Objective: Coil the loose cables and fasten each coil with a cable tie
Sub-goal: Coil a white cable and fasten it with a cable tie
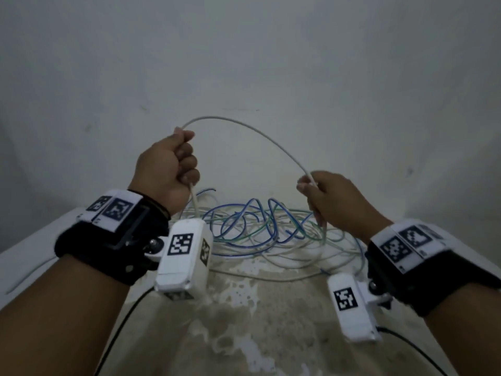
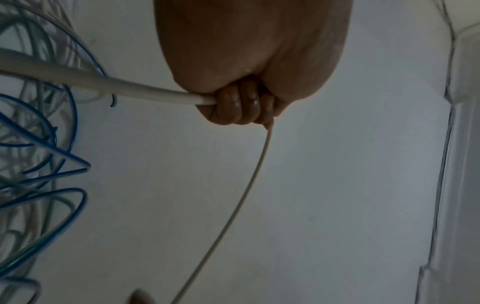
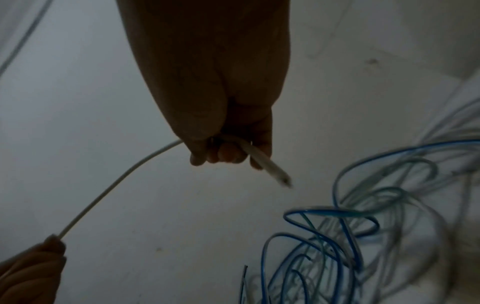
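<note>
Head view: the left hand [image 1: 168,164] makes a fist round the white cable [image 1: 260,134], and the right hand [image 1: 330,196] pinches the same cable near its end, so each grip is clamped on it. The cable arches in the air between them, above the tangle [image 1: 265,229] of blue, green and white cables on the table [image 1: 257,321]. From the left fist the cable drops into the tangle's left side. Both wrists carry black bands with white marker boxes; the left box [image 1: 184,256] covers the tangle's left edge. The wall [image 1: 244,50] stands just behind the tangle.

Left wrist view: the left hand's fingers [image 2: 239,107] curl round the cable, which enters thick from the tangle [image 2: 39,144] at left and leaves thin downward toward the right hand's fingertip at the bottom edge.

Right wrist view: the cable's short blurred end [image 3: 270,166] sticks out past the right hand [image 3: 223,115] toward the tangle [image 3: 350,236] lower right. The other way it curves to the left hand [image 3: 31,271].
</note>
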Tool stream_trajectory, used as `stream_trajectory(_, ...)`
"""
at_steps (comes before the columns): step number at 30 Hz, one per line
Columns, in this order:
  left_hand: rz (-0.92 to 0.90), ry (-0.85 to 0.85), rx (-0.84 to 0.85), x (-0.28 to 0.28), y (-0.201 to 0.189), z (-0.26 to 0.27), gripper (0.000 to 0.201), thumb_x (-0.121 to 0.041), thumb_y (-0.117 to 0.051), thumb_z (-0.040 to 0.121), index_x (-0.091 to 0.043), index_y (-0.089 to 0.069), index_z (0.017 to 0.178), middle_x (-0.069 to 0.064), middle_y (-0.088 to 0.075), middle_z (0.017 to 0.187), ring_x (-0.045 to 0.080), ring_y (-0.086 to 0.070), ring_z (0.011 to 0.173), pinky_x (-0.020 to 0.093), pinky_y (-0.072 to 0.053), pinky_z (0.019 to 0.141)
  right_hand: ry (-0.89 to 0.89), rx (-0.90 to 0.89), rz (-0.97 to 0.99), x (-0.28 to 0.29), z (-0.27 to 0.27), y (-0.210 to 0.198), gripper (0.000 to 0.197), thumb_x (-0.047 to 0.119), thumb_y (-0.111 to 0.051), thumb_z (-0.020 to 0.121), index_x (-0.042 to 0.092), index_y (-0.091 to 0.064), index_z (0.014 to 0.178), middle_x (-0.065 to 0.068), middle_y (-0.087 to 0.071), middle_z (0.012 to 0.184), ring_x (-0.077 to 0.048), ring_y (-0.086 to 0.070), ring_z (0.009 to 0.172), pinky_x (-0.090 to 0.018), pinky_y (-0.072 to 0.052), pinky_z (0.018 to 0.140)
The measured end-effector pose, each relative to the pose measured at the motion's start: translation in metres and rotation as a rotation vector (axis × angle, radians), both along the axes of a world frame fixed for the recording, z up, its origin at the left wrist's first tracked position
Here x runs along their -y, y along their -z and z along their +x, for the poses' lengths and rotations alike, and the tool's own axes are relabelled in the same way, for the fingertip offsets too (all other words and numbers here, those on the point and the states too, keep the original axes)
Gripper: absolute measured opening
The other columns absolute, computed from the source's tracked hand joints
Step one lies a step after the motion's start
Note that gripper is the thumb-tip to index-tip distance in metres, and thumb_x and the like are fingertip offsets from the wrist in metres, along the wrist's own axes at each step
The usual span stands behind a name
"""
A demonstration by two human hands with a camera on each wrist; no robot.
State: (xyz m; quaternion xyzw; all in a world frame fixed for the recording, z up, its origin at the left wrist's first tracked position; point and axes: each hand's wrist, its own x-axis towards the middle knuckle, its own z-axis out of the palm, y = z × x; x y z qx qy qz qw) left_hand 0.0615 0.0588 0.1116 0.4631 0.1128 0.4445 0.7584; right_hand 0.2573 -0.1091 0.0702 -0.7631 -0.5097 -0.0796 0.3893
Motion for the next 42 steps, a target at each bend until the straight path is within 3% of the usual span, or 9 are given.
stream_trajectory(6,-0.07,-0.07,0.025,-0.013,0.005,-0.022,0.03,-0.027,-0.031,0.103,-0.016,-0.053,0.086,-0.008,-0.03,0.044,0.005,-0.022,0.034,0.017,-0.018,0.033,-0.004,-0.18,0.103,0.01,-0.019,0.027,0.018,0.019,-0.042,0.099,0.025,-0.044,0.115,-0.001,-0.046,0.063,-0.015,-0.045,0.049,-0.029,-0.037,0.053)
stream_trajectory(11,-0.113,-0.021,0.041,-0.002,0.014,-0.028,0.029,-0.02,-0.029,0.102,-0.014,-0.052,0.086,-0.008,-0.035,0.047,0.005,-0.028,0.036,0.015,-0.024,0.036,-0.119,-0.163,0.089,0.015,-0.049,0.019,0.024,0.013,-0.039,0.099,0.03,-0.054,0.09,-0.002,-0.059,0.062,-0.011,-0.054,0.051,-0.03,-0.045,0.054)
stream_trajectory(17,-0.097,0.079,0.025,0.02,0.018,-0.038,0.025,-0.014,-0.031,0.096,-0.01,-0.055,0.093,-0.006,-0.035,0.05,0.007,-0.029,0.037,0.015,-0.026,0.039,-0.337,-0.559,0.077,0.022,-0.085,0.003,0.033,0.004,-0.042,0.095,0.024,-0.056,0.117,0.0,-0.071,0.09,-0.018,-0.066,0.085,-0.03,-0.05,0.066)
stream_trajectory(20,-0.06,0.096,-0.001,0.035,0.025,-0.042,0.024,-0.021,-0.035,0.1,-0.012,-0.057,0.099,-0.007,-0.033,0.048,0.006,-0.03,0.037,0.015,-0.03,0.039,-0.411,-0.434,0.096,0.025,-0.102,0.001,0.022,0.013,-0.046,0.097,0.03,-0.059,0.101,0.005,-0.07,0.077,-0.012,-0.067,0.076,-0.024,-0.049,0.064)
stream_trajectory(23,-0.033,0.137,-0.002,0.051,0.032,-0.046,0.022,-0.013,-0.035,0.099,-0.006,-0.056,0.096,-0.002,-0.045,0.054,0.01,-0.044,0.044,0.018,-0.041,0.045,-0.291,-0.01,0.208,0.024,-0.118,0.005,0.02,0.023,-0.052,0.096,0.029,-0.063,0.081,0.004,-0.063,0.063,-0.009,-0.058,0.062,-0.024,-0.044,0.063)
stream_trajectory(26,-0.061,0.189,0.008,0.062,0.038,-0.052,0.021,-0.014,-0.032,0.098,-0.008,-0.052,0.101,-0.003,-0.037,0.052,0.01,-0.032,0.039,0.018,-0.029,0.041,-0.134,0.283,0.343,0.021,-0.127,0.012,0.023,0.032,-0.047,0.095,0.02,-0.065,0.086,0.002,-0.053,0.065,-0.014,-0.049,0.066,-0.034,-0.039,0.064)
stream_trajectory(32,-0.031,0.156,-0.004,0.076,0.04,-0.056,0.023,-0.016,-0.036,0.101,-0.003,-0.055,0.101,0.0,-0.046,0.058,0.011,-0.044,0.046,0.02,-0.039,0.043,-0.043,0.178,0.462,0.014,-0.134,0.026,0.029,0.036,-0.046,0.094,0.019,-0.069,0.087,0.001,-0.052,0.069,-0.018,-0.049,0.07,-0.038,-0.043,0.064)
stream_trajectory(38,-0.073,0.137,-0.025,0.079,0.044,-0.052,0.026,-0.023,-0.033,0.102,-0.009,-0.054,0.095,-0.005,-0.03,0.047,0.008,-0.025,0.037,0.019,-0.025,0.037,-0.134,0.078,0.467,0.008,-0.153,0.03,0.027,0.025,-0.052,0.091,0.01,-0.066,0.075,-0.002,-0.062,0.069,-0.012,-0.052,0.071,-0.026,-0.04,0.066)
stream_trajectory(42,-0.029,0.095,-0.054,0.083,0.046,-0.049,0.028,-0.022,-0.038,0.102,-0.005,-0.06,0.1,0.002,-0.053,0.065,0.013,-0.051,0.056,0.023,-0.049,0.052,-0.143,0.033,0.404,0.004,-0.162,0.032,0.032,0.03,-0.049,0.09,0.011,-0.07,0.076,-0.001,-0.065,0.068,-0.013,-0.054,0.069,-0.023,-0.04,0.063)
